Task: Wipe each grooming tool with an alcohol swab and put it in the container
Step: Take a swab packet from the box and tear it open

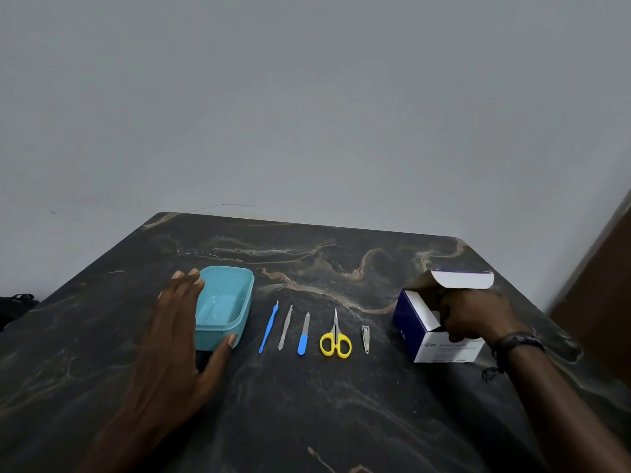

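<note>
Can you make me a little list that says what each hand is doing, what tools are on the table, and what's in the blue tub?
left hand: flat and open against the side of the teal container
right hand: fingers reaching into the open swab box
tools in a row: blue cuticle pusher, metal tweezers, blue-handled nail file, yellow scissors, nail clipper
container contents: no tools inside yet
surface: dark marbled table

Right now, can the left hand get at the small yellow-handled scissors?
Probably yes: the left hand rests open beside the teal plastic container, and only flat tools lie before the yellow-handled scissors.
</note>
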Demonstrator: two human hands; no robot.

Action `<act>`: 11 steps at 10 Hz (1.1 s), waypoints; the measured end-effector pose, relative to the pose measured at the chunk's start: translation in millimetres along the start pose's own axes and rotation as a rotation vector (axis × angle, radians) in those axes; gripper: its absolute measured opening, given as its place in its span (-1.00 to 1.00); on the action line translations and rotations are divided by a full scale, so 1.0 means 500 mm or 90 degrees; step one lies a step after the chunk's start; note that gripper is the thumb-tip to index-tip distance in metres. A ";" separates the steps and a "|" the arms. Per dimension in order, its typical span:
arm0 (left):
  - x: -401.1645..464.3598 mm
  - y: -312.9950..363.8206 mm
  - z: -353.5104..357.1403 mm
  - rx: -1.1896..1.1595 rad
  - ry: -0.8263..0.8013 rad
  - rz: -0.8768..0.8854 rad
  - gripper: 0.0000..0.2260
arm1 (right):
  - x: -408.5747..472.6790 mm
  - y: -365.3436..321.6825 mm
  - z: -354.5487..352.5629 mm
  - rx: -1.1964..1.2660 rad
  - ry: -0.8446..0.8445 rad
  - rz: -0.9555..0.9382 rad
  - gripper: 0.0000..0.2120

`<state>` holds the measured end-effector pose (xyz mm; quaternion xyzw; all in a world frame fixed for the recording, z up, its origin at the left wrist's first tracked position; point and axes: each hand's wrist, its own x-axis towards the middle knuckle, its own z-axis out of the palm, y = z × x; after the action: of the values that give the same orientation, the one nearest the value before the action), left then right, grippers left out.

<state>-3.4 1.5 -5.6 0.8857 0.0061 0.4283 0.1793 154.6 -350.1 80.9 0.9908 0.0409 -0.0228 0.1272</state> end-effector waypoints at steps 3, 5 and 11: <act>0.006 0.018 -0.010 -0.002 0.017 0.016 -0.34 | 0.002 0.010 0.016 0.012 -0.066 -0.013 -0.74; 0.004 0.014 -0.008 0.003 0.008 0.018 -0.35 | 0.009 0.008 0.010 0.052 -0.043 -0.020 -0.75; -0.004 -0.024 0.017 0.002 -0.042 0.004 -0.26 | 0.037 0.014 0.016 0.147 -0.163 -0.009 -0.70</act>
<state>3.6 9.7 -16.1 0.8996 -0.0021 0.3994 0.1764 173.4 -357.3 73.8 0.9875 0.0282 -0.1542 0.0162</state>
